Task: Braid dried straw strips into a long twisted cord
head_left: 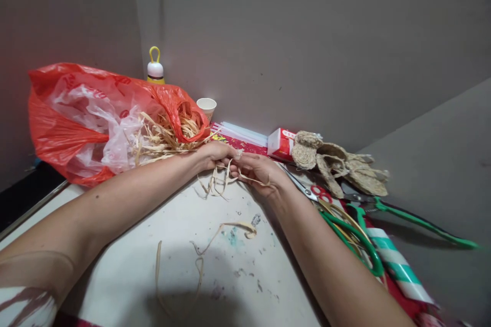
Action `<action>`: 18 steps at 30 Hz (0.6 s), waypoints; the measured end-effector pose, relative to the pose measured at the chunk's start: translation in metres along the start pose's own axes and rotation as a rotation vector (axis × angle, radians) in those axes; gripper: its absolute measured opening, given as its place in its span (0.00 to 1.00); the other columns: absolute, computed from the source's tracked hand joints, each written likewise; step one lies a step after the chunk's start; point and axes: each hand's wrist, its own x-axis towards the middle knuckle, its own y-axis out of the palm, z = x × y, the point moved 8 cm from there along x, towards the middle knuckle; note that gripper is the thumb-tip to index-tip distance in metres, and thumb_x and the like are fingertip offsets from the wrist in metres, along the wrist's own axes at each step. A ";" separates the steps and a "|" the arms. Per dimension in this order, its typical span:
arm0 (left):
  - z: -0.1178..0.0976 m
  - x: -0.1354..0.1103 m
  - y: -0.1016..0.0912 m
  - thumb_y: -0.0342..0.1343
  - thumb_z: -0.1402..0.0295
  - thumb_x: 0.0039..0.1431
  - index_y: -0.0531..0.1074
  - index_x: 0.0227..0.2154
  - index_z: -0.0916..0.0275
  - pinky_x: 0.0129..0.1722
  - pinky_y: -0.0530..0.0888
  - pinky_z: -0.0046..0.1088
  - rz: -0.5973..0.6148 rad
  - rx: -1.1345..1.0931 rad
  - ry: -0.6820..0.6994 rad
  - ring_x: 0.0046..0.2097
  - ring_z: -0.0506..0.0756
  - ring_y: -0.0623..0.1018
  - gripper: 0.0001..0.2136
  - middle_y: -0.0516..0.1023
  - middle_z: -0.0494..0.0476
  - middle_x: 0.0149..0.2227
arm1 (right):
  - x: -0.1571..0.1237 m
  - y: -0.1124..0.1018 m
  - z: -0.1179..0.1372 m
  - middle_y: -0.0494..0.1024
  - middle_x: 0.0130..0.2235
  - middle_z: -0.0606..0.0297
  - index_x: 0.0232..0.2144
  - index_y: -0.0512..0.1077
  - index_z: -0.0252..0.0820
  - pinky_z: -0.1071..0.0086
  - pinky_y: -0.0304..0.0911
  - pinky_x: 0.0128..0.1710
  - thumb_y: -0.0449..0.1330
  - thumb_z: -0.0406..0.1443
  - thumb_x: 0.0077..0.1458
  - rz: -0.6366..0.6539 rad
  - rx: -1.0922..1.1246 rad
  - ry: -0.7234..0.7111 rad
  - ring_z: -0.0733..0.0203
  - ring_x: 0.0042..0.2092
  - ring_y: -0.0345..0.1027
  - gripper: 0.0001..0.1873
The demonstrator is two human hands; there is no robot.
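My left hand and my right hand meet over the far part of the white table top. Both sets of fingers are closed around pale, dry straw strips, whose loose ends dangle below. A small whitish tip shows at the fingertips; its kind is hard to make out. Nearer to me, a curled straw strip and a few thinner strands lie on the table. Left of my hands, more straw spills out of a red plastic bag.
Behind stand a paper cup and a yellow-and-white bottle. Along the right lie glue sticks, a red-white box, woven straw pieces, green-handled scissors, green pliers and a striped roll. Grey walls enclose the table.
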 end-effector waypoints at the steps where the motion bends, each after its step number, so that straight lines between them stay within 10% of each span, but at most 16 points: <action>1: 0.000 0.000 0.000 0.51 0.80 0.48 0.64 0.19 0.68 0.13 0.45 0.16 -0.002 0.005 -0.001 0.13 0.40 0.53 0.06 0.62 0.46 0.13 | -0.001 0.002 -0.001 0.75 0.25 0.61 0.25 0.72 0.34 0.77 0.66 0.22 0.62 0.27 0.44 0.016 0.023 0.021 0.71 0.21 0.64 0.02; 7: 0.000 -0.001 0.002 0.49 0.79 0.50 0.66 0.19 0.69 0.13 0.45 0.18 0.010 0.056 -0.011 0.13 0.40 0.53 0.07 0.62 0.47 0.13 | -0.003 -0.007 0.003 0.62 0.18 0.71 0.21 0.66 0.34 0.84 0.36 0.08 0.58 0.27 0.46 0.063 0.001 0.081 0.79 0.14 0.40 0.05; 18: -0.004 -0.003 0.000 0.50 0.80 0.47 0.65 0.17 0.67 0.15 0.46 0.21 -0.030 0.183 0.059 0.14 0.42 0.53 0.08 0.63 0.48 0.13 | 0.001 -0.012 -0.005 0.49 0.14 0.79 0.22 0.66 0.35 0.81 0.35 0.10 0.58 0.35 0.51 0.041 -0.126 0.140 0.77 0.14 0.37 0.10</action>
